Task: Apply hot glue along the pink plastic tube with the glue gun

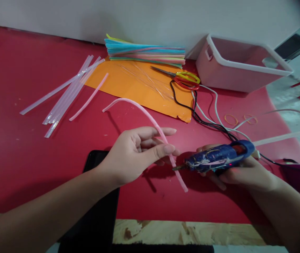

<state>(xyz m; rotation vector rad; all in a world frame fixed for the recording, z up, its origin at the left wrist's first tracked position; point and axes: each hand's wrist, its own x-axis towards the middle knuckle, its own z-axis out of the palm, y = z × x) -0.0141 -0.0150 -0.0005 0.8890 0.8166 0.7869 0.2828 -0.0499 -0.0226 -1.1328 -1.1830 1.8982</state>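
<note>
A curved pink pipe cleaner (150,117) is pinched between the thumb and fingers of my left hand (136,153). Its lower end sticks out below the fingers, and its far end arcs up to the left. My right hand (247,174) grips a blue hot glue gun (218,156) with strings of glue on its body and a small red light. The gun's metal nozzle meets or nearly meets the pipe cleaner just below my left fingertips. A clear glue stick (279,138) juts from the gun's back end.
Glue sticks (65,91) and a short pink pipe cleaner (89,98) lie left. Behind are an orange envelope (118,82), scissors (181,77), bundled pipe cleaners (144,52) and a pink bin (226,73). Cords (205,121) cross the red table (34,147); a black phone-like device (97,211) lies under my left arm.
</note>
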